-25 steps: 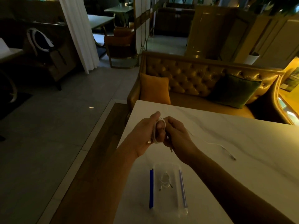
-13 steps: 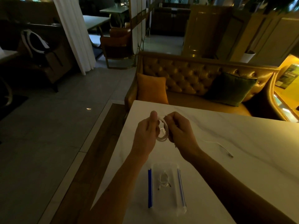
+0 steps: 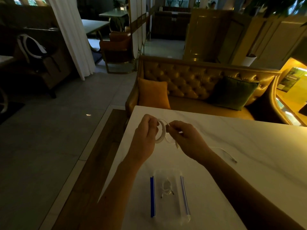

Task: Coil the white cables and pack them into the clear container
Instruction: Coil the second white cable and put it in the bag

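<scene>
Above the white marble table (image 3: 249,146), my left hand (image 3: 145,138) grips a small round coil of white cable (image 3: 162,132). My right hand (image 3: 186,140) pinches the same cable just right of the coil, and a short plug end hangs below its fingers. A second white cable (image 3: 227,153) lies loose on the table to the right. Near me stands the clear container (image 3: 169,195) with blue clips on both long sides; a coiled white cable (image 3: 167,188) lies inside it.
The table's left edge drops to a wooden step and a tiled floor. Beyond the far edge stands a tufted leather sofa (image 3: 191,80) with an orange cushion (image 3: 153,93) and a green cushion (image 3: 232,92).
My hands have drawn slightly apart, so the round coil now shows between them. The loose cable on the table looks unchanged.
</scene>
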